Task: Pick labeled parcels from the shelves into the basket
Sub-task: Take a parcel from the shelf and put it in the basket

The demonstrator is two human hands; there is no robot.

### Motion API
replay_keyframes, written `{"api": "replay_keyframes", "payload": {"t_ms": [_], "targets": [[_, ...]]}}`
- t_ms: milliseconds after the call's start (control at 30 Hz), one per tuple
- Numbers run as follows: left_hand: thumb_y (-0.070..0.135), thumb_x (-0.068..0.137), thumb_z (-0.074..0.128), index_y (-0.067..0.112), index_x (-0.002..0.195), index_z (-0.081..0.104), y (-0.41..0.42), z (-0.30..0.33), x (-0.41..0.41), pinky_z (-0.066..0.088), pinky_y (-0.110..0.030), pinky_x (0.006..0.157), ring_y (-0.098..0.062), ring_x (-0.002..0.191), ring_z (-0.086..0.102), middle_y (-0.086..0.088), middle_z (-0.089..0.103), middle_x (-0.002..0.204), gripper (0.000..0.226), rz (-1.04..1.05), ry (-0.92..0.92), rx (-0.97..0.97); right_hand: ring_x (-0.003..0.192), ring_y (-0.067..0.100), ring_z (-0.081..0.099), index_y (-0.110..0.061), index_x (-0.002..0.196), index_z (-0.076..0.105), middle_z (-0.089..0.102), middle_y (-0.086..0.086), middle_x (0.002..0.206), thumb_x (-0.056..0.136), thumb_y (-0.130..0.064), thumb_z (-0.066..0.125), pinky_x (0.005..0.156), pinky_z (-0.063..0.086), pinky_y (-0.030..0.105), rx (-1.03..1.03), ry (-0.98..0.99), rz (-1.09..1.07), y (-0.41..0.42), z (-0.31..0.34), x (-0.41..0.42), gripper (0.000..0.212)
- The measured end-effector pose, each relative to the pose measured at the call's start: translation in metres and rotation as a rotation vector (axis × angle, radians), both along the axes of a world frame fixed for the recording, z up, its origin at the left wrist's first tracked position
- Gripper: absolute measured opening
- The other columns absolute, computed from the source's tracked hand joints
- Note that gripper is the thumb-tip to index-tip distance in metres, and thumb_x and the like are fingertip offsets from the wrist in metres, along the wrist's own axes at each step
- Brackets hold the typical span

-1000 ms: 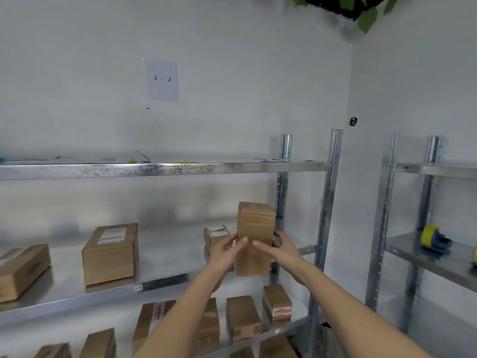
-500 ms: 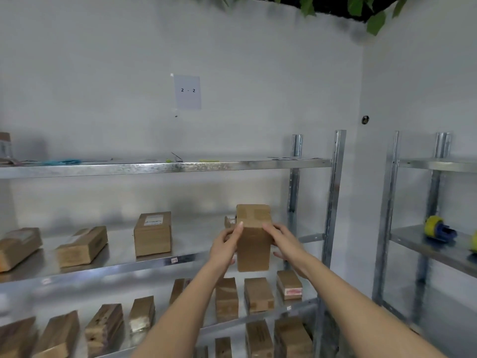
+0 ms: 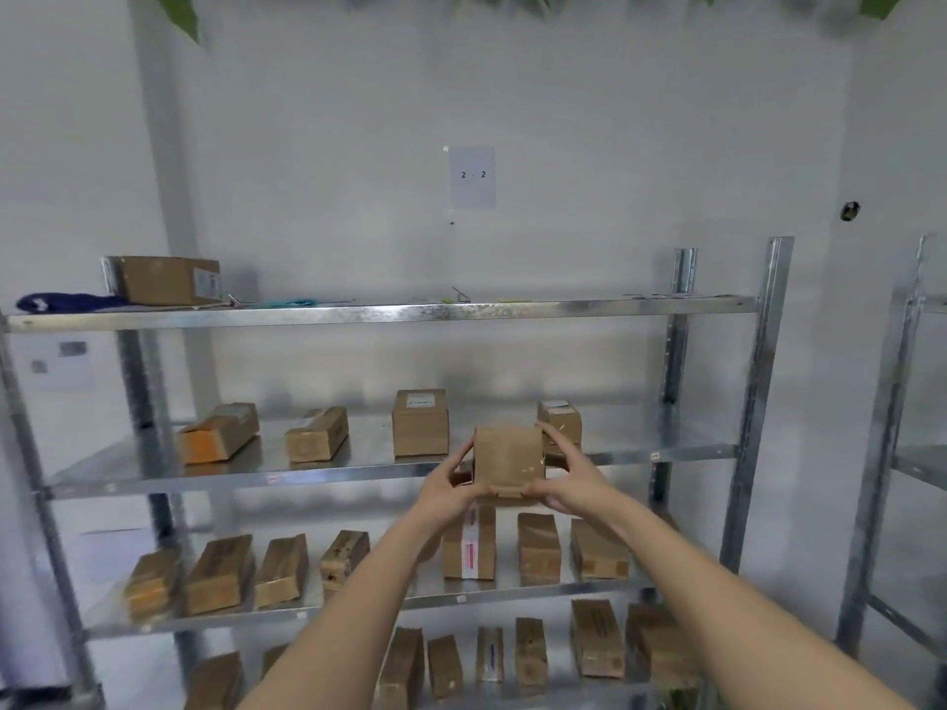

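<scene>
Metal shelving [image 3: 389, 316] behind: left hand [image 3: 445, 488] and right hand [image 3: 562, 483] clasp upright cardboard parcel [image 3: 507, 462] from opposite sides, both equally near; basket unseen.

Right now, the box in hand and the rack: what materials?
Held parcel: brown corrugated cardboard by the look, matte, with a glossy strip of clear tape catching light. Shelving rack: probably galvanized steel, grey mottled sheen, perforated uprights. Both hands, left hand and right hand, grip the parcel.
</scene>
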State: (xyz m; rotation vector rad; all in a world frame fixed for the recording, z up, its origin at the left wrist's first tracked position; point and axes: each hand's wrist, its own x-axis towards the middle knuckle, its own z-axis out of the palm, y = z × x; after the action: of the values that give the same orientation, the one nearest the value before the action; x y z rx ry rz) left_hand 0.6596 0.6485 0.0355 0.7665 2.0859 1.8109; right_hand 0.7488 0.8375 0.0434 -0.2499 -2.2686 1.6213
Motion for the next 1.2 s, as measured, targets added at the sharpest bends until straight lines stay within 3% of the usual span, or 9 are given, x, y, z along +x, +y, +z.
{"api": "replay_keyframes", "payload": {"t_ms": [67,167,300,467,633,733,833,1033,1200], "targets": [[0.016,0.076,0.080,0.050,0.134,0.048,-0.028,-0.002,-0.004,0.045,-0.048,0.106,-0.021,0.122,0.049,0.005,0.050,0.131,0.075,0.040,-0.012,0.014,0.131,0.028,0.050,-0.046,0.142,0.041,0.038,0.003,0.153,0.075,-0.008,0.087,0.100,0.055,0.047,0.080,0.010,0.032,-0.023,0.002,-0.009,0.090],[0.041,0.079,0.079,0.042,0.122,0.055,-0.071,-0.001,-0.007,0.051,-0.041,0.097,-0.023,0.115,0.058,-0.003,0.056,0.130,0.049,0.123,-0.081,0.083,0.117,0.017,0.058,-0.038,0.132,0.046,0.053,0.002,0.136,0.079,-0.020,0.087,0.084,0.057,0.027,0.032,0.017,0.107,-0.066,0.007,-0.024,0.069],[0.045,0.089,0.067,0.023,0.121,0.057,-0.133,0.004,-0.018,0.051,-0.024,0.073,-0.021,0.107,0.064,-0.005,0.064,0.119,0.040,0.284,-0.077,0.148,0.117,0.020,0.061,-0.038,0.118,0.053,0.061,0.001,0.129,0.078,-0.054,0.081,0.098,0.056,0.042,-0.005,0.041,0.120,-0.132,0.010,-0.057,0.051],[0.034,0.090,0.070,0.032,0.133,0.054,-0.232,0.002,-0.045,0.050,-0.039,0.093,-0.019,0.114,0.061,0.007,0.068,0.112,0.046,0.335,-0.123,0.153,0.115,0.018,0.060,-0.032,0.116,0.059,0.061,-0.002,0.130,0.090,-0.040,0.075,0.091,0.060,0.042,-0.002,0.069,0.175,-0.227,0.011,-0.098,0.032],[0.016,0.089,0.069,0.037,0.135,0.056,-0.355,-0.005,-0.073,0.056,-0.043,0.091,-0.017,0.113,0.060,0.006,0.069,0.119,0.052,0.375,-0.143,0.135,0.133,0.016,0.050,-0.038,0.143,0.047,0.049,-0.007,0.150,0.091,-0.022,0.071,0.104,0.051,0.038,0.130,0.013,0.324,-0.346,-0.001,-0.145,0.059],[0.012,0.090,0.066,0.035,0.130,0.059,-0.429,-0.009,-0.087,0.057,-0.035,0.084,-0.015,0.108,0.064,0.004,0.071,0.116,0.047,0.434,-0.156,0.158,0.126,0.013,0.051,-0.032,0.150,0.045,0.047,-0.007,0.149,0.097,-0.016,0.065,0.083,0.051,0.017,0.124,-0.013,0.346,-0.425,-0.009,-0.168,0.058],[0.028,0.093,0.063,0.034,0.127,0.063,-0.498,-0.015,-0.097,0.049,-0.035,0.089,-0.016,0.110,0.061,0.006,0.069,0.119,0.035,0.496,-0.194,0.160,0.113,0.007,0.052,-0.025,0.150,0.043,0.048,-0.009,0.136,0.098,-0.020,0.067,0.069,0.045,0.004,0.155,-0.011,0.400,-0.499,-0.020,-0.189,0.057],[0.034,0.098,0.056,0.028,0.123,0.066,-0.630,-0.045,-0.121,0.047,-0.032,0.083,-0.011,0.103,0.060,0.005,0.066,0.119,0.028,0.588,-0.248,0.176,0.119,0.014,0.057,-0.028,0.152,0.040,0.054,-0.001,0.142,0.082,-0.053,0.077,0.101,0.049,0.031,0.241,0.000,0.451,-0.644,-0.060,-0.237,0.083],[0.041,0.094,0.058,0.036,0.127,0.064,-0.717,-0.076,-0.144,0.037,-0.047,0.109,-0.019,0.121,0.054,0.007,0.060,0.132,0.034,0.648,-0.267,0.140,0.121,0.019,0.054,-0.044,0.149,0.036,0.048,-0.003,0.138,0.057,-0.083,0.073,0.107,0.047,0.043,0.279,-0.065,0.493,-0.739,-0.093,-0.285,0.107]]}}
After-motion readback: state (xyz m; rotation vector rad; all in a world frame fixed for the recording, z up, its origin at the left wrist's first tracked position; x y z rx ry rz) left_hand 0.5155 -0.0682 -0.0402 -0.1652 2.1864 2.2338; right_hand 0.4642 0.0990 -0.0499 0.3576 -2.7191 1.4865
